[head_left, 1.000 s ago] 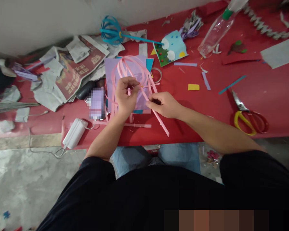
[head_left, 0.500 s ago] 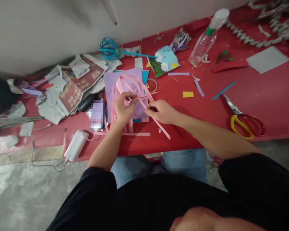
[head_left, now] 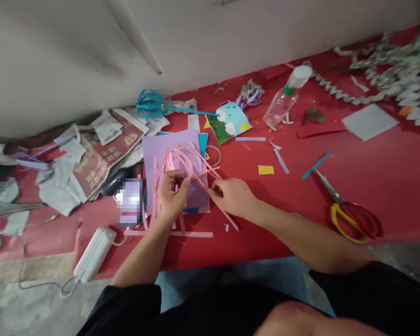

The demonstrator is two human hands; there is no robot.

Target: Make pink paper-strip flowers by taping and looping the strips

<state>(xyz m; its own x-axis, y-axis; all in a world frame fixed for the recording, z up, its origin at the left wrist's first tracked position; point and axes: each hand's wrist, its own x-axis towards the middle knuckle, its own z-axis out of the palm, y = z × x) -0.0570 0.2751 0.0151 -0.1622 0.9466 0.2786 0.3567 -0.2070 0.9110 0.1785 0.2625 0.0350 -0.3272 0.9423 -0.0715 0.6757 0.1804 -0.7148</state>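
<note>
Pink paper strips [head_left: 180,155], bent into several loops, bunch together in front of me. My left hand [head_left: 174,190] pinches them where they gather, thumb against forefinger. Close by on the right, my right hand [head_left: 234,197] is closed on a pink strip whose free end [head_left: 231,221] slants down past my fingers. Beneath the loops lies a purple paper sheet [head_left: 151,151] with blue paper [head_left: 203,141] showing at its edge. More loose pink strips [head_left: 196,234] lie under and beside my left wrist. My fingers hide the exact point where the strips meet.
Scissors [head_left: 336,196] with yellow and red handles lie at right. Behind stand a clear plastic bottle [head_left: 282,102], a blue paper lantern on a stick [head_left: 152,105] and a painted card [head_left: 227,123]. Newspaper [head_left: 101,158], a phone [head_left: 130,201] and a white power bank [head_left: 94,254] are at left.
The whole view has tilted up, so everything sits lower in the picture. Both hands keep their pinch on the pink strips, slightly farther apart, and the loops have shifted shape a little.
</note>
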